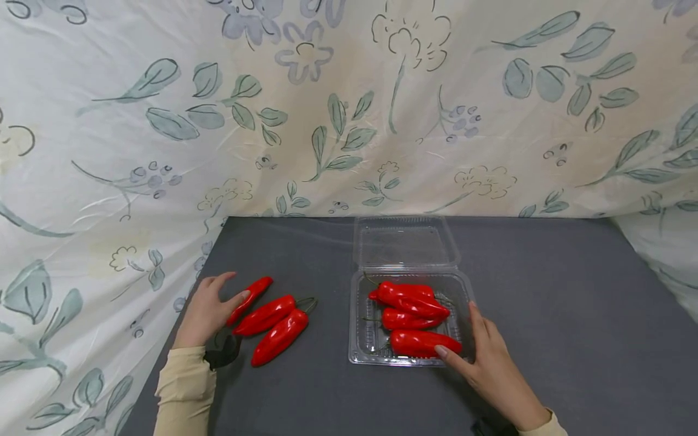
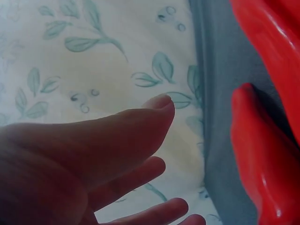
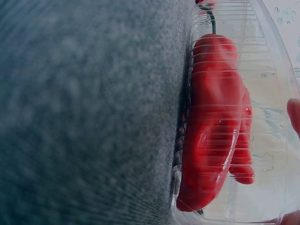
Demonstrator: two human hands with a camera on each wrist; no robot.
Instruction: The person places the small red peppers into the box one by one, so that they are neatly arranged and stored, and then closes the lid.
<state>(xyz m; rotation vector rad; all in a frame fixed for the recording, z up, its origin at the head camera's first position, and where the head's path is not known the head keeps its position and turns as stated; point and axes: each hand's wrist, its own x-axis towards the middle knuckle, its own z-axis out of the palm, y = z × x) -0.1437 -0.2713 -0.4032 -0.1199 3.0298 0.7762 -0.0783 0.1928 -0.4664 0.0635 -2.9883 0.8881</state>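
Three red peppers lie on the left of the table: a pepper under my left hand (image 1: 206, 312), a middle pepper (image 1: 266, 315) and a front pepper (image 1: 280, 338). My left hand is over the first pepper (image 1: 252, 299), its thumb and fingers spread and apart from each other. In the left wrist view, the thumb (image 2: 136, 129) is beside the peppers. A clear plastic container (image 1: 357, 357) stands open in the middle with several red peppers (image 1: 417, 343) inside. My right hand (image 1: 498, 369) rests at its front right corner, fingers extended along the right rim, thumb over the front pepper.
The container's hinged lid (image 1: 406, 242) lies folded back behind it. A dark grey cloth (image 1: 556, 290) covers the table, and a floral curtain (image 1: 349, 109) hangs along its back and left sides.
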